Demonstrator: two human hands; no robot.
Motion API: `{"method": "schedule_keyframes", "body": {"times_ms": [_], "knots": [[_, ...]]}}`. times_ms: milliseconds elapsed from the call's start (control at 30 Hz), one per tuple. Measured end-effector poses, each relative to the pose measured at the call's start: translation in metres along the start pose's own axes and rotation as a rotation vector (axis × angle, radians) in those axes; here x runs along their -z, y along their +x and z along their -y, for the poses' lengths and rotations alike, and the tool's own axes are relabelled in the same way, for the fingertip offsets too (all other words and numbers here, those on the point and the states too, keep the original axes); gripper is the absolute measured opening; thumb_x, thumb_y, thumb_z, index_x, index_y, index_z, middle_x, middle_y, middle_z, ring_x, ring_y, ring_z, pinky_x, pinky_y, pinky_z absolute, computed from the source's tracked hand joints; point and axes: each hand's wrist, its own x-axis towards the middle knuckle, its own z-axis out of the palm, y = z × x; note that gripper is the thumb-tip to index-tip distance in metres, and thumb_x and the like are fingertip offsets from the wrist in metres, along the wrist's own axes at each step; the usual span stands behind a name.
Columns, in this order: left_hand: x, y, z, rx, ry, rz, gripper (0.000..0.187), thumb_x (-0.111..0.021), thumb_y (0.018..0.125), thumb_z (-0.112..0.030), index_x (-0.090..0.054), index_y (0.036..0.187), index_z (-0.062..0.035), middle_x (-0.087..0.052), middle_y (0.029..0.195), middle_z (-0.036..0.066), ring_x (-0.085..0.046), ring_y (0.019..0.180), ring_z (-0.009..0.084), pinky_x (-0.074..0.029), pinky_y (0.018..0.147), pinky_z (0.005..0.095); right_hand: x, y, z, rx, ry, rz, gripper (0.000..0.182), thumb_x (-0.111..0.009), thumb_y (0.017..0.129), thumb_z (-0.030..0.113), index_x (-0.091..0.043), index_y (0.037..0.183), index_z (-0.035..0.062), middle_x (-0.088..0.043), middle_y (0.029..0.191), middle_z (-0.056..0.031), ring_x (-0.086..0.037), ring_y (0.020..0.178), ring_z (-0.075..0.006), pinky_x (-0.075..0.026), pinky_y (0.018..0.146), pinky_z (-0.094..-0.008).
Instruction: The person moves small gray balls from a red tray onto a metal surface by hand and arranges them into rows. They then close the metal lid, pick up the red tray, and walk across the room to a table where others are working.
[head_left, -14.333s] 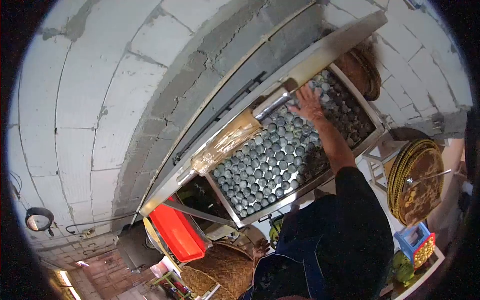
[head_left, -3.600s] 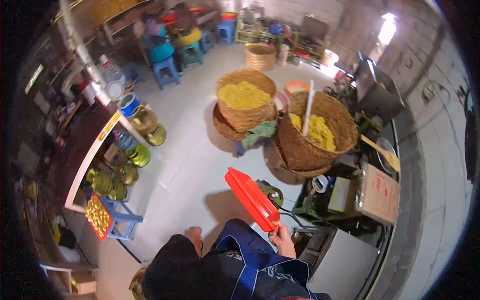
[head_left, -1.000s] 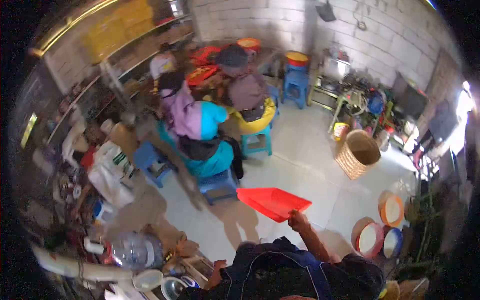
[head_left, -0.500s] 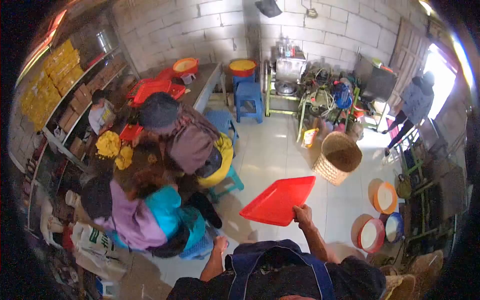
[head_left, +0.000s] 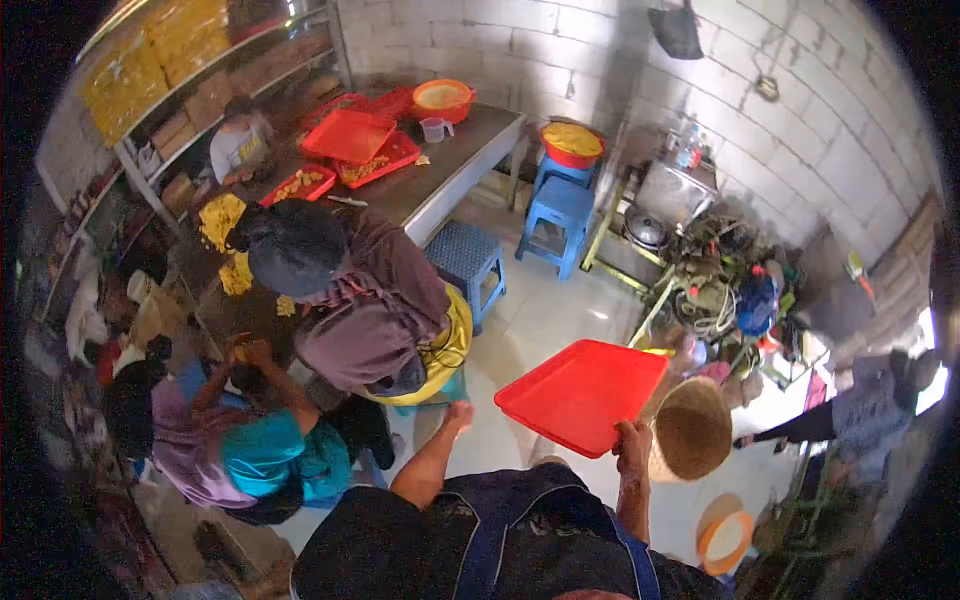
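Observation:
My right hand [head_left: 632, 440] grips a flat red plastic tray [head_left: 582, 397] by its near right corner, thumb over the rim. The tray is held out over the floor, tilted, and its upper face is bare. My left hand [head_left: 459, 415] hangs free in front of me, close to the seated person in yellow and brown. Its fingers look curled in, with nothing visible in them. Just right of the tray stands a woven basket [head_left: 692, 430], partly behind my right hand and the tray.
Several people sit at a low work table [head_left: 460, 165] on the left, with red trays [head_left: 350, 135] and yellow dough [head_left: 222, 222]. Blue stools [head_left: 558, 212] stand ahead. Cluttered machinery [head_left: 715, 275] lines the right. An orange-rimmed tub [head_left: 725, 543] sits lower right. Another person [head_left: 870, 415] is at far right.
My view has swung left, showing more of the table. The tray remains in my right hand and now shows its upper face more flatly. My left hand has risen forward.

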Motion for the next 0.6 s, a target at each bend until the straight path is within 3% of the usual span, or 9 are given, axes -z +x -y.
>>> {"method": "schedule_keyframes", "body": {"times_ms": [33, 67, 100, 200, 233, 267, 367, 567, 600], "knots": [[-0.02, -0.014, -0.007, 0.423, -0.372, -0.051, 0.026, -0.058, 0.08, -0.017, -0.073, 0.098, -0.004, -0.071, 0.095, 0.018, -0.07, 0.083, 0.0312, -0.054, 0.072, 0.0478, -0.001, 0.029, 0.018, -0.008, 0.032, -0.017, 0.014, -0.064, 0.077, 0.011, -0.052, 0.072, 0.0061, -0.049, 0.055, -0.0022, -0.042, 0.037, -0.0119, -0.032, 0.034, -0.0273], [0.005, -0.034, -0.022, 0.455, -0.471, -0.409, 0.023, -0.061, 0.077, -0.021, -0.074, 0.086, -0.0044, -0.071, 0.093, 0.017, -0.069, 0.082, 0.0345, -0.053, 0.079, 0.0501, -0.002, 0.059, 0.04, -0.005, 0.015, 0.013, 0.014, -0.064, 0.077, 0.011, -0.052, 0.072, 0.0061, -0.049, 0.055, -0.0022, -0.042, 0.037, -0.0119, -0.032, 0.034, -0.0273], [0.008, -0.039, -0.029, 0.478, -0.484, -0.432, 0.023, -0.061, 0.077, -0.021, -0.074, 0.086, -0.0044, -0.071, 0.093, 0.017, -0.069, 0.082, 0.0345, -0.053, 0.079, 0.0501, -0.004, 0.087, 0.066, -0.003, -0.025, 0.009, 0.013, -0.064, 0.077, 0.01, -0.052, 0.072, 0.0062, -0.049, 0.055, -0.0019, -0.043, 0.037, -0.0118, -0.032, 0.034, -0.0271], [-0.011, -0.051, -0.032, 0.53, 0.157, 0.397, 0.034, -0.059, 0.082, -0.027, -0.067, 0.11, -0.0092, -0.071, 0.083, 0.006, -0.07, 0.076, 0.0259, -0.051, 0.065, 0.0533, -0.011, 0.186, 0.103, 0.099, -0.098, 0.113, 0.012, -0.065, 0.076, 0.011, -0.054, 0.076, 0.0056, -0.048, 0.056, -0.0008, -0.041, 0.037, -0.0114, -0.031, 0.035, -0.0265], [-0.021, -0.07, -0.032, 0.562, 0.143, 0.397, 0.034, -0.059, 0.082, -0.027, -0.067, 0.11, -0.0092, -0.071, 0.083, 0.006, -0.07, 0.076, 0.0259, -0.051, 0.065, 0.0533, -0.025, 0.21, 0.123, 0.109, -0.099, 0.125, 0.013, -0.065, 0.075, 0.011, -0.053, 0.076, 0.0052, -0.048, 0.056, -0.001, -0.04, 0.037, -0.0113, -0.032, 0.035, -0.0264], [-0.011, -0.074, -0.021, -0.152, 0.175, 0.213, 0.03, -0.056, 0.086, -0.03, -0.068, 0.104, -0.0088, -0.071, 0.084, 0.006, -0.07, 0.081, 0.0266, -0.051, 0.065, 0.0497, -0.04, 0.232, 0.142, 0.126, -0.098, 0.137, 0.014, -0.065, 0.074, 0.011, -0.053, 0.076, 0.0049, -0.048, 0.056, -0.0011, -0.04, 0.037, -0.0112, -0.032, 0.035, -0.0262], [-0.018, -0.053, -0.05, 0.278, 0.287, 0.471, 0.027, -0.061, 0.084, -0.031, -0.063, 0.103, -0.012, -0.07, 0.081, 0.006, -0.069, 0.082, 0.0271, -0.052, 0.063, 0.0472, -0.081, 0.293, 0.187, 0.242, -0.151, 0.258, 0.022, -0.068, 0.075, 0.017, -0.051, 0.075, 0.0037, -0.048, 0.055, -0.002, -0.043, 0.04, -0.0112, -0.033, 0.036, -0.0263], [-0.01, 0.011, -0.065, 0.446, 0.233, 0.51, 0.02, -0.058, 0.084, -0.031, -0.063, 0.097, -0.0159, -0.065, 0.078, 0.007, -0.066, 0.075, 0.0273, -0.049, 0.056, 0.0475, -0.198, 0.396, 0.213, 0.256, 0.02, 0.39, 0.017, -0.067, 0.074, 0.012, -0.051, 0.076, 0.0061, -0.045, 0.056, 0.0012, -0.039, 0.04, -0.0085, -0.032, 0.036, -0.0253], [-0.008, 0.027, -0.066, 0.544, -0.184, 0.354, 0.023, -0.058, 0.084, -0.032, -0.063, 0.099, -0.0152, -0.065, 0.08, 0.007, -0.065, 0.074, 0.0263, -0.049, 0.055, 0.0454, -0.216, 0.408, 0.215, 0.244, 0.077, 0.44, 0.018, -0.067, 0.075, 0.013, -0.05, 0.075, 0.0067, -0.046, 0.056, 0.0014, -0.04, 0.04, -0.0081, -0.032, 0.037, -0.0249]]}}
